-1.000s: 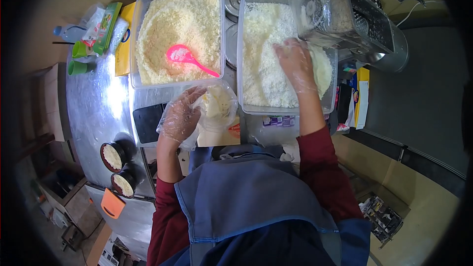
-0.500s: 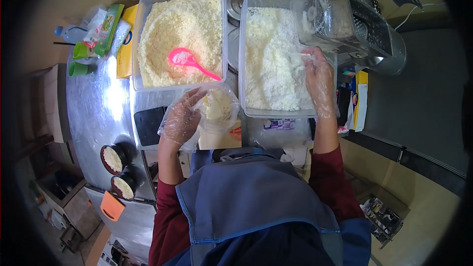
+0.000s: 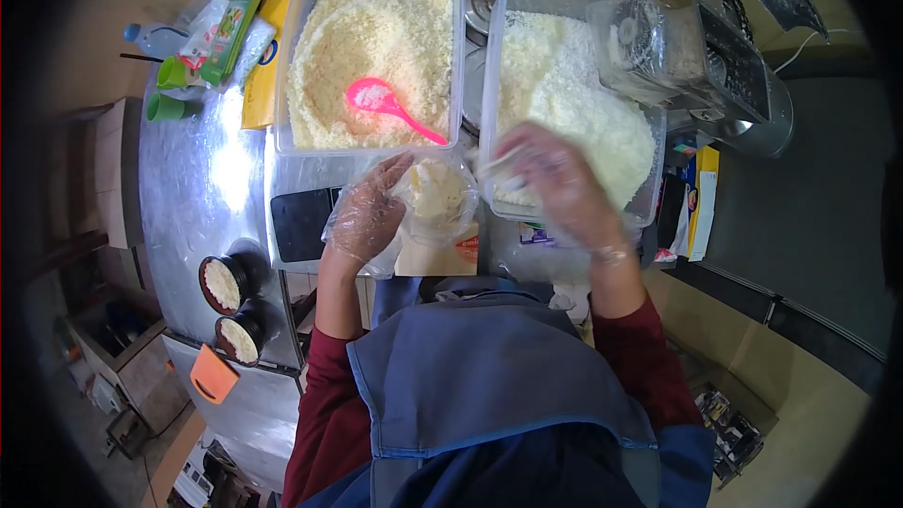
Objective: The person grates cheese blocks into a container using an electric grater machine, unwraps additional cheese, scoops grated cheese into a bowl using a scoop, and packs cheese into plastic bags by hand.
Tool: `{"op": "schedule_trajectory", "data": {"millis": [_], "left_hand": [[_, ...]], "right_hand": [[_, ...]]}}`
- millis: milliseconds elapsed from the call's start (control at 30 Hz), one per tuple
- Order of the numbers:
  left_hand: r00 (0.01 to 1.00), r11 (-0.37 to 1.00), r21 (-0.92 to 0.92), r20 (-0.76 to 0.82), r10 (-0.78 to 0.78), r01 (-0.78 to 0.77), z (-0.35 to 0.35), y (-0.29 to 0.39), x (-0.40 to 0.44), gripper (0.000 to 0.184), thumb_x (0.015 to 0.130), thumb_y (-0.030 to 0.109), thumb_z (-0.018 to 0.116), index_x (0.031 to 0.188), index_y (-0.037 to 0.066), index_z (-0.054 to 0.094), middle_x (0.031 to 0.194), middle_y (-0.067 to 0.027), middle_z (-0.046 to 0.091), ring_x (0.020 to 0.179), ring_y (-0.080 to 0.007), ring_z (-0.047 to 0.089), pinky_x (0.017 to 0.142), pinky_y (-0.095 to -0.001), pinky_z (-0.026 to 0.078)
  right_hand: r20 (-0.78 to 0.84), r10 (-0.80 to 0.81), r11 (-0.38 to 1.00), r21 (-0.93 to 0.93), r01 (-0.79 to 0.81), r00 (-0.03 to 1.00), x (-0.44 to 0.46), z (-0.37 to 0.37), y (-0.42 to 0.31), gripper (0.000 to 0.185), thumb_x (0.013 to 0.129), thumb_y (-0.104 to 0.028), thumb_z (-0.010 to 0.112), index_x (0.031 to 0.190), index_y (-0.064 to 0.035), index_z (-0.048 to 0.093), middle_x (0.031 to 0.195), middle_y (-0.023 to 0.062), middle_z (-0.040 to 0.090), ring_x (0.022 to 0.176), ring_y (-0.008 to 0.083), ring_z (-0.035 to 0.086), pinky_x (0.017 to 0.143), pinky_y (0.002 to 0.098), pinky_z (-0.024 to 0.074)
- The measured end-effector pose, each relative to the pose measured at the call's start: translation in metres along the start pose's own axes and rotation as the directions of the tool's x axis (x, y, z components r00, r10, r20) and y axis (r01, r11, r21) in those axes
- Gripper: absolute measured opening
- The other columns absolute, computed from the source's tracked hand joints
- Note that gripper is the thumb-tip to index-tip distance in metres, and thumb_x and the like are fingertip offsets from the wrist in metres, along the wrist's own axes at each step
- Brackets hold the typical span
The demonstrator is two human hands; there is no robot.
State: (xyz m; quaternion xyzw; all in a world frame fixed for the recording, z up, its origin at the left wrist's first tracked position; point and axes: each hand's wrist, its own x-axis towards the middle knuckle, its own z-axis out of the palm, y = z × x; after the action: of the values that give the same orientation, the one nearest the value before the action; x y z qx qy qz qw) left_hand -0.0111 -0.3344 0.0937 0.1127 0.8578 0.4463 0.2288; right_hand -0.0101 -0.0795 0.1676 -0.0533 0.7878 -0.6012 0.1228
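In a clear plastic glove, my left hand (image 3: 372, 212) grips a clear plastic bag (image 3: 451, 216) with a pale, cheese-like filling, just below the left tub (image 3: 368, 152). My right hand (image 3: 564, 183), also gloved and blurred by motion, has its fingers closed around a bit of white stuff over the near left corner of the right tub (image 3: 491, 85). White gratings (image 3: 555, 85) fill that tub. A pink spoon (image 3: 390, 108) lies on the yellowish crumbs (image 3: 324, 56) in the left tub.
A metal grating machine (image 3: 696, 61) overhangs the right tub. A black phone (image 3: 301, 226) lies left of my left hand. Farther left are two round tins (image 3: 222, 285) with white filling, an orange board (image 3: 213, 374) and green cups (image 3: 166, 107).
My right hand has come out of the right tub's gratings and moved left toward the bag, with white stuff in its fingers. My left hand still grips the bag. The view has shifted slightly.
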Motion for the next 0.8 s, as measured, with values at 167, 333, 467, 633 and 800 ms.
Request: {"op": "schedule_trajectory", "data": {"millis": [167,333,467,633,800], "left_hand": [[0.997,0.998,-0.029,-0.039,0.060,-0.061,-0.008,0.001,-0.009,0.061,0.073,-0.008,0.049,0.131,0.008,0.050,0.133,-0.0164,0.050,0.102,-0.0303,0.060,0.085,-0.0331,0.048],[0.996,0.991,-0.106,-0.038,0.077,-0.081,-0.011,-0.010,-0.016,0.062,0.070,-0.009,0.051,0.129,0.010,0.052,0.132,-0.0152,0.051,0.107,-0.0314,0.058,0.086,-0.0343,0.048],[0.999,0.995,-0.089,-0.026,0.044,-0.046,-0.009,-0.007,-0.018,0.060,0.073,-0.012,0.048,0.128,0.010,0.055,0.136,-0.0119,0.049,0.107,-0.0201,0.056,0.083,-0.0278,0.046],[0.987,0.992,-0.038,-0.117,0.113,-0.118,-0.018,0.003,-0.020,0.056,0.079,-0.003,0.059,0.132,0.012,0.051,0.135,-0.0112,0.049,0.091,-0.0186,0.058,0.076,-0.0292,0.048],[0.862,0.859,0.278,-0.157,0.481,-0.429,-0.006,0.072,0.003,0.061,0.080,0.004,0.063,0.137,0.012,0.044,0.137,-0.0121,0.047,0.122,-0.0299,0.048,0.102,-0.0397,0.039]], "right_hand": [[0.067,-0.436,0.867,-0.236,0.438,0.898,0.000,0.103,0.074,0.021,0.083,-0.001,0.051,0.103,-0.0024,0.056,0.105,0.0133,0.058,0.090,0.0257,0.059,0.080,0.0374,0.0478],[0.058,-0.460,0.748,-0.512,0.422,0.886,0.006,0.103,0.042,0.019,0.078,0.004,0.054,0.096,-0.0018,0.056,0.102,0.0169,0.056,0.090,0.0362,0.058,0.081,0.0416,0.0494],[0.050,-0.338,0.750,-0.589,0.301,0.940,0.016,0.090,0.046,0.012,0.080,-0.001,0.055,0.092,-0.0008,0.055,0.092,0.0185,0.056,0.081,0.0369,0.057,0.070,0.0438,0.0488],[-0.266,-0.233,0.752,-0.659,0.000,0.935,0.000,0.004,-0.001,0.015,0.080,0.000,0.052,0.095,-0.0023,0.055,0.093,0.0198,0.057,0.083,0.0376,0.058,0.070,0.0423,0.0487],[-0.263,-0.107,0.677,-0.725,-0.124,0.959,-0.014,-0.032,0.024,0.049,0.081,-0.004,0.056,0.129,-0.0090,0.049,0.140,0.0205,0.038,0.126,0.0359,0.042,0.101,0.0385,0.0398]]}}
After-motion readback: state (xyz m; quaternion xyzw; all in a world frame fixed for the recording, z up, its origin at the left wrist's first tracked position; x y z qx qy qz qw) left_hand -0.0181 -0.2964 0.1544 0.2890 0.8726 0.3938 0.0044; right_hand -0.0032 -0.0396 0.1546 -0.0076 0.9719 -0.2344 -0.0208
